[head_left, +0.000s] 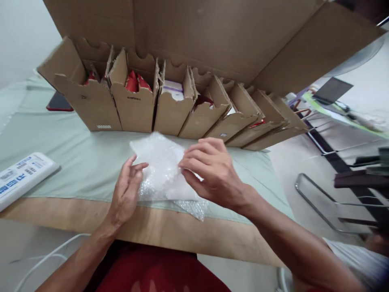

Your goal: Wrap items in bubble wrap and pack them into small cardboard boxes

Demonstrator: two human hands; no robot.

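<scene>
A sheet of clear bubble wrap (161,162) lies on the pale green table cover (79,162), folded over something I cannot make out. My right hand (209,170) presses down on the right side of the bundle, with its fingers curled and pinching the wrap. My left hand (127,188) rests against the left edge of the wrap, fingers loosely apart and touching it.
A row of cardboard bins (170,105) holding red and white packets stands behind the wrap, under a big cardboard flap (212,36). A white power strip (21,176) lies at the left. Chair legs (328,202) stand on the floor to the right.
</scene>
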